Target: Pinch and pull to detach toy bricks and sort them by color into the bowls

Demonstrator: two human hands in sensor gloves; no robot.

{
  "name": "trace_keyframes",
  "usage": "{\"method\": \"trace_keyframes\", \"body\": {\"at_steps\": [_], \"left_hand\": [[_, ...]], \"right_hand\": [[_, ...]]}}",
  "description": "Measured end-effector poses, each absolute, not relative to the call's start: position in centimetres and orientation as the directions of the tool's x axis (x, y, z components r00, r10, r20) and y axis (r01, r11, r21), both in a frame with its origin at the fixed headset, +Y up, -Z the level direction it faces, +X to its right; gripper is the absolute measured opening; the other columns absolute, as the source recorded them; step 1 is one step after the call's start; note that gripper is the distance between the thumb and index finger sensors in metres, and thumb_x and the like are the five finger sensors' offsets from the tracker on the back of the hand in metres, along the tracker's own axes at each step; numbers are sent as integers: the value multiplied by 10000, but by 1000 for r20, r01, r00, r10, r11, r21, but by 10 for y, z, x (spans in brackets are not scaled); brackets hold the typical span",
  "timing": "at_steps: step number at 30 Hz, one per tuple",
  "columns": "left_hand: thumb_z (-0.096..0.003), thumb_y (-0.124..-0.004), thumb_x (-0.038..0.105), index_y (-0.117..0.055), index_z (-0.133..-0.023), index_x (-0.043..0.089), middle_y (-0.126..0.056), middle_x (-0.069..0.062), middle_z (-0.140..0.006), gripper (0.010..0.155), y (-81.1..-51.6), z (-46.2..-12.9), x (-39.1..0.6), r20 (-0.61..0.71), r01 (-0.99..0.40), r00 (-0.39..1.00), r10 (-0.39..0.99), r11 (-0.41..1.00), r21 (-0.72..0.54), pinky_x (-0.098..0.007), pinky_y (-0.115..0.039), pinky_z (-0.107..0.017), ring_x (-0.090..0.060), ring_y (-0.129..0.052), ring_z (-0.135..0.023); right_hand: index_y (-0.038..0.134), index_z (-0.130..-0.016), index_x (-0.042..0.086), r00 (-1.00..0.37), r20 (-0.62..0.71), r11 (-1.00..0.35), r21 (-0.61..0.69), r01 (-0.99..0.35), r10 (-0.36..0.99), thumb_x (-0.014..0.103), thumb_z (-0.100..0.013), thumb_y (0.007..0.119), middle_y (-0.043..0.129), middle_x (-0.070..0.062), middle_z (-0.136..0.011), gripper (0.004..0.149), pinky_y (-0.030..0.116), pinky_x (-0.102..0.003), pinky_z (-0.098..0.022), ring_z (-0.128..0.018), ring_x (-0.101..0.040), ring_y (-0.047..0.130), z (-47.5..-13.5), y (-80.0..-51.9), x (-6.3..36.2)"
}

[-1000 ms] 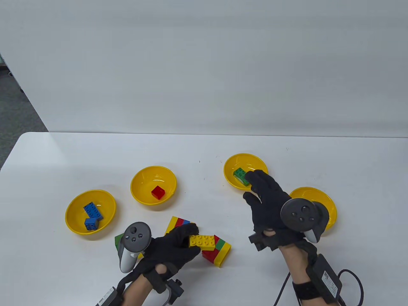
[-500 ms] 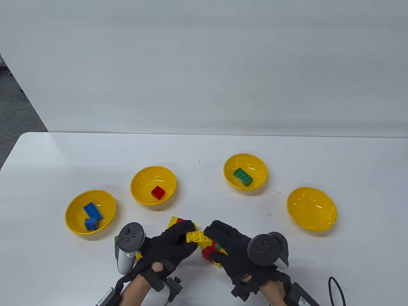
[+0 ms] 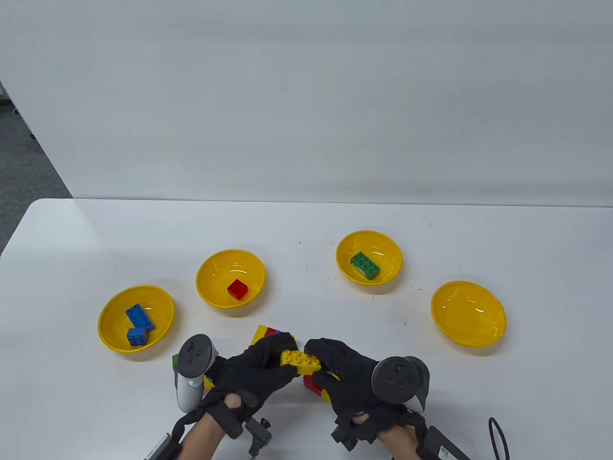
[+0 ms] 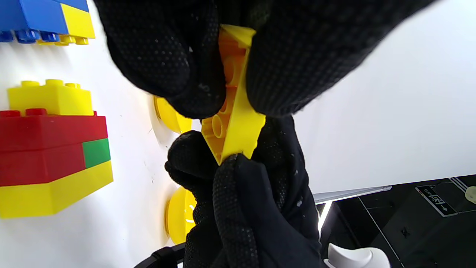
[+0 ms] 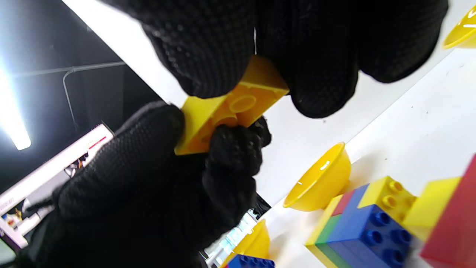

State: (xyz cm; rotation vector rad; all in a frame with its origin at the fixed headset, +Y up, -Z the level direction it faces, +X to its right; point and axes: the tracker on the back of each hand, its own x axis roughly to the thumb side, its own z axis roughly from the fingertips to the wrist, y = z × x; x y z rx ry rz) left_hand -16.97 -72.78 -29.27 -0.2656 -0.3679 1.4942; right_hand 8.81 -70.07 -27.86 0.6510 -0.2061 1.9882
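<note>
A yellow two-by-four brick [image 3: 300,360] is held between both hands just above the table's front middle. My left hand [image 3: 282,352] pinches its left end, and my right hand [image 3: 320,358] grips its right end. In the left wrist view the brick [image 4: 235,123] shows its hollow underside between my fingers [image 4: 163,59]. The right wrist view shows the same brick [image 5: 232,108] under my fingertips [image 5: 208,48]. A red, green and yellow stack [image 3: 313,386] lies beneath the hands, mostly hidden. Another mixed stack [image 3: 266,331] lies just behind them.
Four yellow bowls stand in an arc: the left one [image 3: 110,306] with two blue bricks, one [image 3: 210,273] with a red brick, one [image 3: 390,249] with a green brick, and the bowl [image 3: 468,313] at right with nothing in it. A further stack [image 3: 176,360] peeks out by the left tracker.
My right hand came back from the green bowl, leaving the green brick there, and took hold of the yellow brick's right end. The brick has since tilted slightly.
</note>
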Motion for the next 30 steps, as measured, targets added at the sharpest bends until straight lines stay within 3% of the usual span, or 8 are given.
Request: {"method": "trace_keyframes", "body": {"at_steps": [4, 8, 11, 14, 17, 21, 25, 30], "left_hand": [[-435, -1009, 318, -643, -1039, 139, -736, -252, -1014, 729, -724, -293, -171, 79, -912, 49, 996, 77, -402, -512, -876, -563, -386, -982, -779], [-443, -996, 338, -650, -1037, 141, -742, -249, -1012, 715, -716, -292, -189, 86, -935, 26, 996, 55, -349, -516, -876, -559, -388, -984, -775], [-450, -989, 344, -657, -1035, 143, -746, -247, -1010, 702, -710, -294, -201, 94, -947, 1, 996, 31, -320, -515, -877, -557, -387, -986, -772], [-454, -982, 347, -661, -1033, 145, -749, -245, -1010, 692, -706, -296, -207, 95, -953, -20, 995, 10, -304, -515, -877, -556, -386, -987, -771], [-457, -978, 348, -665, -1031, 145, -751, -244, -1009, 685, -705, -296, -210, 96, -955, -20, 995, 10, -297, -515, -876, -556, -385, -987, -770], [-459, -974, 351, -669, -1030, 148, -751, -244, -1009, 678, -704, -297, -211, 95, -956, -10, 995, 18, -291, -517, -875, -555, -386, -987, -770], [-461, -972, 348, -673, -1028, 146, -752, -244, -1008, 672, -704, -297, -212, 88, -958, -3, 996, 22, -287, -519, -874, -555, -387, -988, -769], [-462, -972, 346, -674, -1027, 145, -754, -246, -1006, 670, -704, -296, -211, 82, -957, -4, 997, 20, -288, -520, -873, -554, -389, -987, -768]], "right_hand": [[848, -850, 70, -363, 521, -464, 73, -883, 772, 170, -319, 910, 860, -257, -845, 544, 795, -656, -443, -553, -417, 982, -282, -683, 103], [847, -852, 74, -460, 488, -470, -112, -876, 742, 171, -324, 908, 857, -245, -853, 541, 785, -659, -452, -566, -420, 977, -298, -651, 145], [847, -855, 79, -592, 403, -530, -264, -806, 698, 169, -327, 906, 855, -235, -860, 539, 778, -662, -458, -579, -423, 973, -314, -632, 184], [845, -860, 89, -744, 238, -638, -394, -662, 625, 170, -330, 903, 854, -222, -870, 540, 772, -662, -466, -597, -424, 968, -333, -623, 226], [853, -855, 96, -873, 29, -781, -433, -450, 487, 179, -328, 904, 864, -214, -864, 536, 774, -659, -467, -598, -421, 973, -352, -633, 261], [860, -849, 101, -933, -183, -905, -356, -232, 311, 183, -324, 908, 874, -207, -860, 533, 762, -675, -478, -601, -420, 979, -363, -670, 284], [870, -843, 111, -938, -225, -930, -317, -185, 263, 195, -327, 911, 893, -196, -856, 525, 758, -677, -483, -612, -418, 988, -364, -695, 289], [858, -856, 114, -903, -180, -857, -429, -284, 390, 219, -352, 887, 831, -192, -930, 515, 760, -663, -485, -695, -446, 950, -355, -689, 293]]}}
